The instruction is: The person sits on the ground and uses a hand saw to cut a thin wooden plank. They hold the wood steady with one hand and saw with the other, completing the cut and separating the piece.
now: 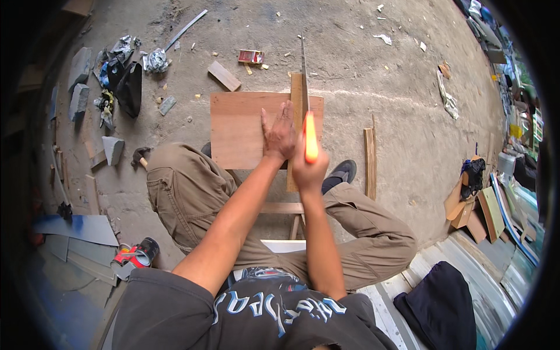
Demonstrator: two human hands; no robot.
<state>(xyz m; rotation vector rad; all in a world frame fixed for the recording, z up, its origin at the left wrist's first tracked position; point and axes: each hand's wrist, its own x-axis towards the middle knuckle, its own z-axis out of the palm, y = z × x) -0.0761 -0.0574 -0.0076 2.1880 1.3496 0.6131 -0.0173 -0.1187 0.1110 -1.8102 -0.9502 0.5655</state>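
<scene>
A handsaw [305,87] with an orange handle is in my right hand [310,169], whose fingers are wrapped round it; the hand is a little blurred. Its thin blade points away from me, along the right side of a narrow wood strip [296,87]. That strip lies across a flat reddish-brown wooden board [238,122] between my legs. My left hand [281,135] is laid flat, fingers stretched forward and thumb apart, over the board and the strip's left edge. Whether the saw teeth touch wood is hidden by the blur and the hand.
Beyond the board lie a wood block [224,76] and a small red box [251,56]. Long wood strips [370,160] rest on the floor to the right. A hammer [140,156] is by my left knee, with an open tin [147,251] nearer. Dark cloth [440,306] lies at lower right.
</scene>
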